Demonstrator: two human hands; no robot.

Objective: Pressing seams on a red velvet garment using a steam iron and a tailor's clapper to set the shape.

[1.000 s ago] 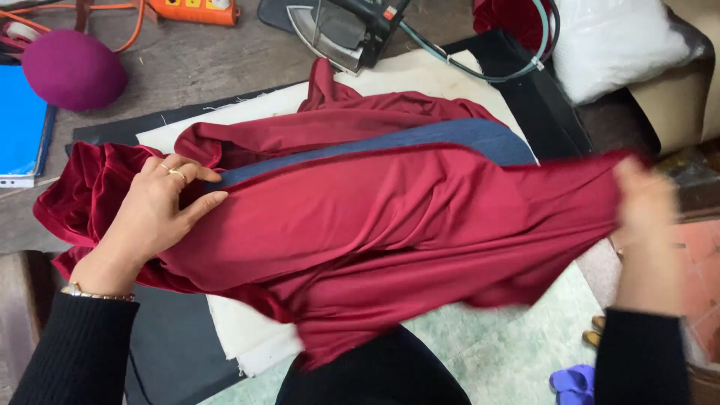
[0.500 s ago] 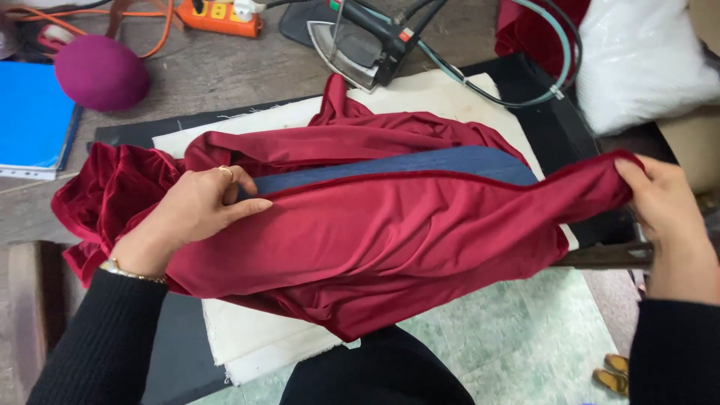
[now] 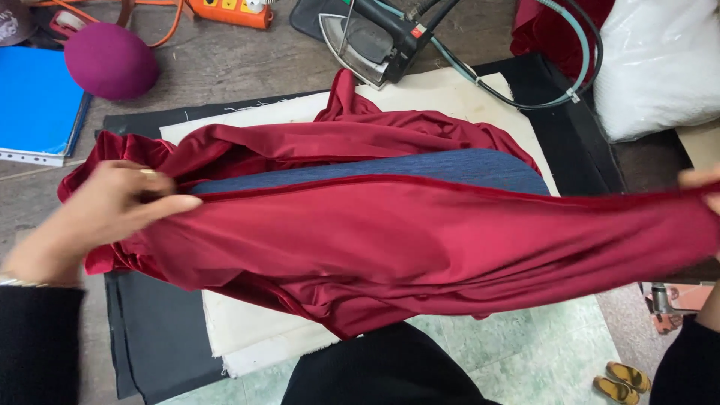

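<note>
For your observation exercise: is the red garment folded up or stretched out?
Stretched out: the left hand and right hand pull the red garment taut over the blue pressing board.

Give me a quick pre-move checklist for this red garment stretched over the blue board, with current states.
1. Left hand grips the red garment at its left end: ok.
2. Right hand holds the far right end: cannot tell, it is mostly out of frame.
3. Fabric taut between the hands: ok along the upper edge; folds hang below.
4. Blue padded board sits inside the garment opening: ok.
5. Steam iron is parked clear of the fabric: not ok, the garment's top fold lies right beside its soleplate.
6. Iron hose clear of the garment: ok.
</note>
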